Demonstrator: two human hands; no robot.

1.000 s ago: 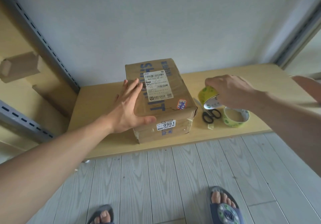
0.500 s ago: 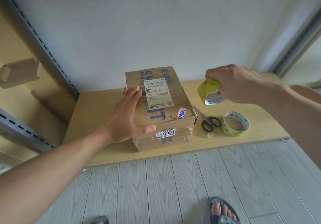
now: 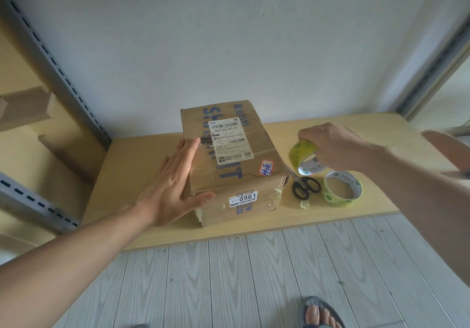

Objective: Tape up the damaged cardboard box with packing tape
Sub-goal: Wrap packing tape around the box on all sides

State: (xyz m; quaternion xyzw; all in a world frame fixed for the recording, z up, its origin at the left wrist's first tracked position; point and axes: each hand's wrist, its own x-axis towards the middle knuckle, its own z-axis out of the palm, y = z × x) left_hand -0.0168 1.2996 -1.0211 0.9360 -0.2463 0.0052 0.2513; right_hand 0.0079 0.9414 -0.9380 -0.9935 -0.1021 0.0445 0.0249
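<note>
While left hand (image 3: pixel 173 187) presses box (image 3: pixel 254 182) edge, right hand (image 3: pixel 335 147) grips tape roll (image 3: pixel 301 151)

Storage corner, apparently domestic: slotted steel rack uprights (image 3: pixel 58 65), low wooden shelf (image 3: pixel 142 165), grey plank floor (image 3: pixel 229 282), sandalled foot (image 3: pixel 318 312).

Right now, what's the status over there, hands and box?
Left hand flat against cardboard box. Right hand grips tape roll. Scissors, second roll beside box; nothing blocking.
</note>
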